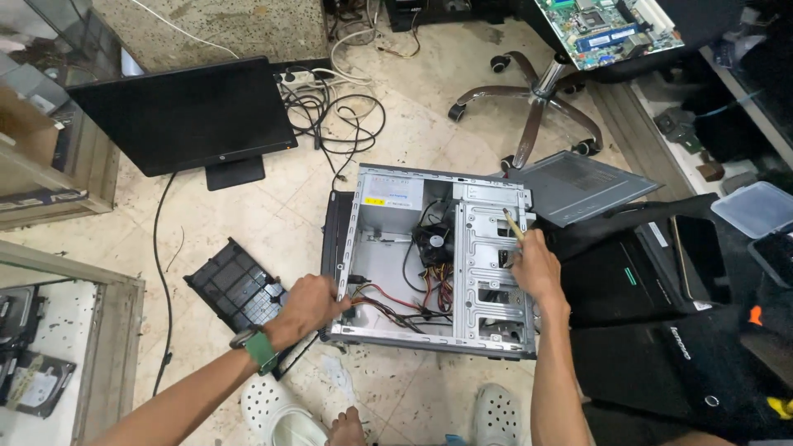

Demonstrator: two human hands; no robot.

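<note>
An open grey computer case lies on its side on the tiled floor, with a cooling fan, loose coloured wires and a metal drive cage showing inside. My left hand rests on the case's near left corner, fingers at the wires; a green watch sits on that wrist. My right hand grips the right edge of the drive cage and holds a yellow-handled screwdriver that points up and away.
A black monitor stands on the floor to the far left, cables behind it. A black plastic panel lies left of the case, the grey side panel to its right. Black cases crowd the right; an office chair base stands beyond.
</note>
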